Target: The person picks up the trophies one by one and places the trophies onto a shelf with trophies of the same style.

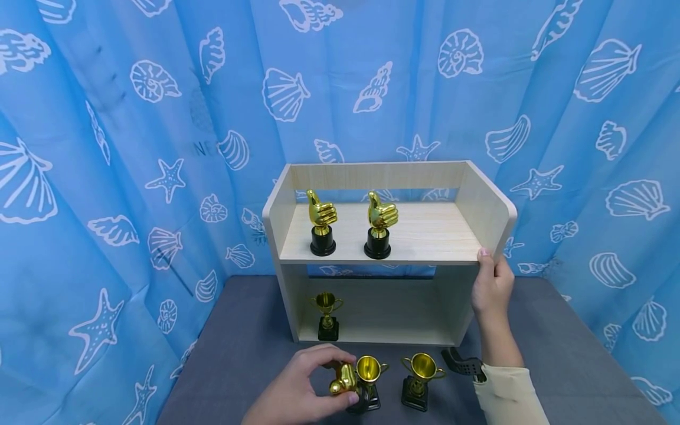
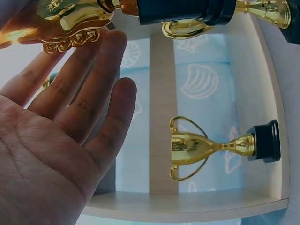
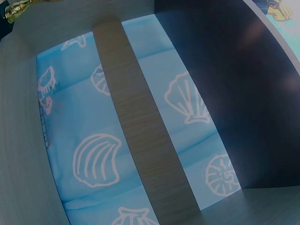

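Observation:
In the head view my left hand point(image 1: 304, 385) holds a gold thumbs-up trophy point(image 1: 346, 378) with a black base between thumb and fingers, in front of the shelf. Tilted over, the trophy overlaps a gold cup trophy point(image 1: 369, 369) behind it. The left wrist view shows the outstretched lower fingers point(image 2: 101, 82) beneath the gold fist point(image 2: 70, 23). My right hand point(image 1: 493, 289) grips the right side of the two-tier wooden shelf point(image 1: 379, 262), thumb at the middle board's front edge. Two thumbs-up trophies, left point(image 1: 322, 224) and right point(image 1: 379, 227), stand on the upper tier.
One cup trophy point(image 1: 327, 316) stands at the left of the lower tier. Another cup trophy point(image 1: 422, 378) is on the grey tabletop point(image 1: 228, 354) before the shelf. A blue shell-print curtain point(image 1: 228, 106) hangs behind. A black strap point(image 1: 463, 363) sticks out by the right wrist.

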The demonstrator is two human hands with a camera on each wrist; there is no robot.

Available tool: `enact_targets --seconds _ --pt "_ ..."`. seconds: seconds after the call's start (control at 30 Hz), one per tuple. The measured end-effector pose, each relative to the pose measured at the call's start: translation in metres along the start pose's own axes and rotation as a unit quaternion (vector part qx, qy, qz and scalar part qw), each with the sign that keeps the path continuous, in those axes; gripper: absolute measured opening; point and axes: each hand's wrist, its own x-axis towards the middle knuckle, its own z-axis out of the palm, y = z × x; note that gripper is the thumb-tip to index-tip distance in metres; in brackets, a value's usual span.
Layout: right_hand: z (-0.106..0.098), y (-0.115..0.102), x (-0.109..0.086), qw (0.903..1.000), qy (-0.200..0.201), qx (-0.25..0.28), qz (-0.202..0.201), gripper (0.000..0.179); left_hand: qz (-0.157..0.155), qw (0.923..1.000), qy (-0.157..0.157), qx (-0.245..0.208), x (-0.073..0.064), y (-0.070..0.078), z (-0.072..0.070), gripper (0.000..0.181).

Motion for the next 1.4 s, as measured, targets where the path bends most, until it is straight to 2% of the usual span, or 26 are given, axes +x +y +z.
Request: enact_targets --seconds 0.43,1.03,1.4 --pt "0.001 0.001 0.001 1.0 -0.002 0.006 0.0 0.05 0.001 1.0 -0.008 0.005 0.0 0.005 -0.001 0.041" --pt "0.0 0.001 0.002 0.9999 -0.007 0.009 0.004 0.05 -0.026 0.9995 -0.018 -0.003 0.001 0.013 0.0 0.041" --pt "0.0 0.0 0.0 0.9998 -0.012 0.016 0.007 0.051 -0.02 0.9996 -0.021 -0.004 0.002 0.012 0.0 0.042"
